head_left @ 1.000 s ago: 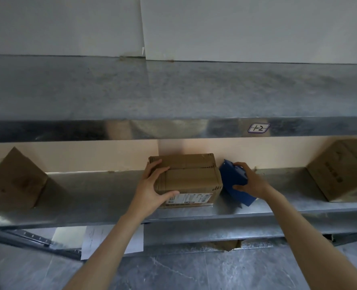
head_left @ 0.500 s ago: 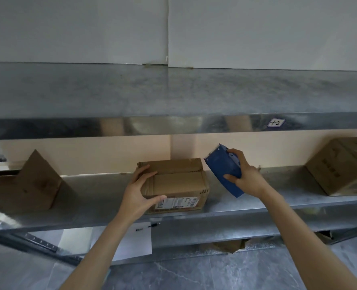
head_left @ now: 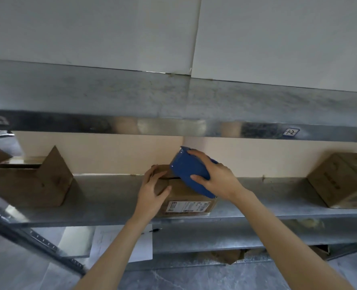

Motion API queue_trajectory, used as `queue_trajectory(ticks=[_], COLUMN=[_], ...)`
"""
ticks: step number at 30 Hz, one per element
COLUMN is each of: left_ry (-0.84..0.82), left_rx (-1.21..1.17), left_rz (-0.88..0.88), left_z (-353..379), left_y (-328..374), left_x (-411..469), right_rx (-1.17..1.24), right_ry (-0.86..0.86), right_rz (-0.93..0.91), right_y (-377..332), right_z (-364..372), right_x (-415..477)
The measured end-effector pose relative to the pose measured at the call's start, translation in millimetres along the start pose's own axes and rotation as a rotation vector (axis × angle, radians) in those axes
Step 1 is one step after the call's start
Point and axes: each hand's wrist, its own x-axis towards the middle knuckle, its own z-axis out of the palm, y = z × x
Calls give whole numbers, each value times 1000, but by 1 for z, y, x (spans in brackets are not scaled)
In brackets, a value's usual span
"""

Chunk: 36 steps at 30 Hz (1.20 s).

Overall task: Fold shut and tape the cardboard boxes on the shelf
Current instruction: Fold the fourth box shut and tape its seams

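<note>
Box (head_left: 186,197) lies long side along the shelf (head_left: 102,197), label facing out. Left hand (head_left: 152,191) clamps its left corner; right hand (head_left: 217,178) grips the dispenser (head_left: 189,172) (blue, tilted) over its seam.

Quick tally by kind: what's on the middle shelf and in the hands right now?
Cardboard boxes: 3 – open box at left, middle box held by the left hand, box at right
Blue tape dispenser: 1, in the right hand
Total: 4
</note>
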Motion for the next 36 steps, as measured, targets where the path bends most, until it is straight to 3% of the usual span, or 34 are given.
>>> queue_trajectory(ticks=[3, 7, 14, 22, 28, 36], left_ry=[19, 8, 34, 13, -83, -445], left_rx=[13, -6, 6, -70, -83, -77], left_rz=[-3, -45, -67, -73, -44, 6], left_z=[-3, -8, -5, -21, -50, -55], left_y=[-2, -7, -1, 17, 37, 59], left_x=[-1, -6, 0, 14, 42, 53], right_rx=[-67, -116, -261, -261, -282, -300], right_ry=[-110, -122, -32, 91, 157, 164], right_rz=[-50, -60, -158, -271, -435, -487], right_y=[-7, -1, -1, -7, -8, -10], right_z=[10, 14, 16, 3, -13, -19], right_x=[8, 10, 8, -1, -11, -20])
